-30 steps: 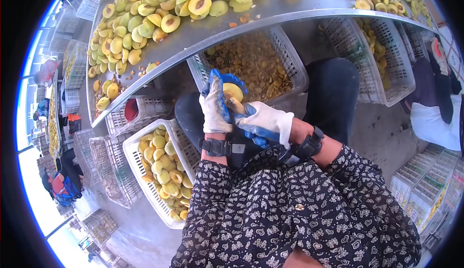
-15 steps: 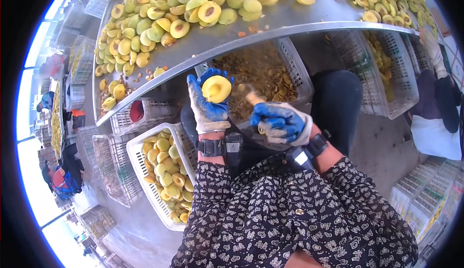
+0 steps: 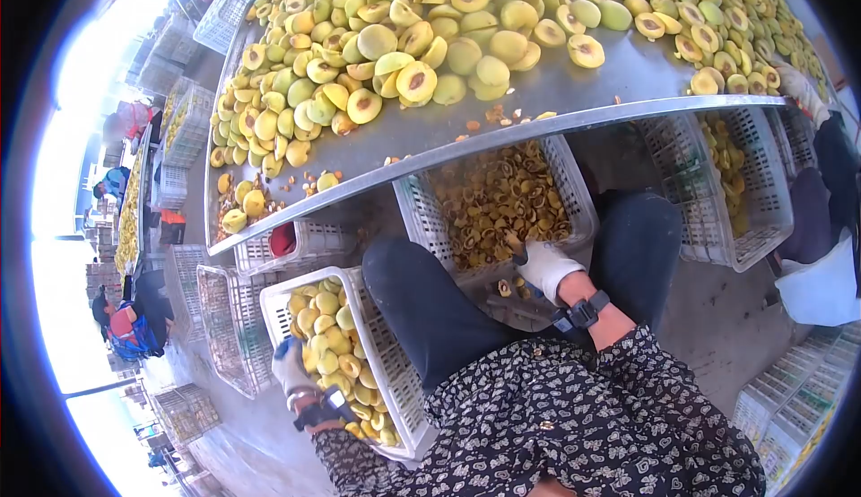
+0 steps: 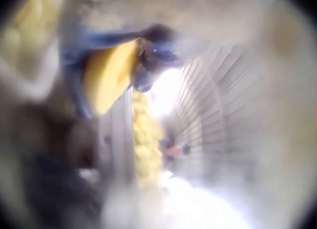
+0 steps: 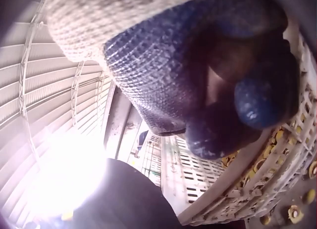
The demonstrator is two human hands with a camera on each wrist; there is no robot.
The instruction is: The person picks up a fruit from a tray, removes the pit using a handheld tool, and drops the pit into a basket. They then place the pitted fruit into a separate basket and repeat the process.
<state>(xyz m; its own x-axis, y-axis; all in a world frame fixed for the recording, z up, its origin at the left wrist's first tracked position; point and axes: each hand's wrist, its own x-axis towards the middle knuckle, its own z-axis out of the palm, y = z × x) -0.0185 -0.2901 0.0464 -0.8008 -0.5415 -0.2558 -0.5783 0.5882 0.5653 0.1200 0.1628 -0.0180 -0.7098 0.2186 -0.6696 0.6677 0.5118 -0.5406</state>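
Observation:
My gloved left hand (image 3: 291,370) is at the left rim of a white crate (image 3: 348,274) heaped with yellow-green peach halves (image 3: 336,340). In the blurred left wrist view, its blue fingers curl round a yellow peach half (image 4: 111,78). The gloved right hand (image 3: 549,271) is between the knees, close to the near edge of a crate of scraps (image 3: 587,219). It grips a short tool (image 3: 514,244) whose brownish, wood-like end sticks out ahead of the fingers. From the right wrist, the blue fingers (image 5: 257,103) appear curled tightly, hiding most of the tool.
A metal table (image 3: 619,75) piled with halved peaches spans the front, its raised edge above the scrap crate. More crates (image 3: 717,183) stand under it at right and on the floor at left (image 3: 233,318). Another worker's gloved hand (image 3: 798,89) is at the far right. Scraps lie on the floor.
The hands were together at a peach half, then parted. My left hand has carried the half down left to the peach crate; the right has moved toward the scrap crate with the tool.

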